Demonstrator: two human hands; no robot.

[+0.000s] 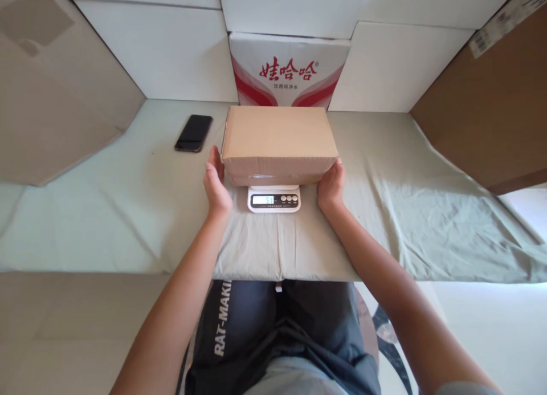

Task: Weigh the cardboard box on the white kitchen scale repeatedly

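Observation:
A closed brown cardboard box point(280, 133) sits over a small white digital scale point(274, 208), whose lit display and buttons show in front. The display seems to read 51; a decimal point is too small to make out. My left hand point(217, 184) is against the box's left side, thumb up and fingers partly hidden behind the thumb. At the lower right corner, my right hand point(332, 184) holds the box with its fingers curled along the side. Between them the two hands steady the box. The scale's platform is mostly hidden beneath it.
A dark phone point(194, 133) lies left of the box on the pale green cloth point(128, 212). Behind stands a white carton point(290, 70) with red lettering, among white panels. Large cardboard boxes flank the table at left point(60, 87) and right point(487, 104).

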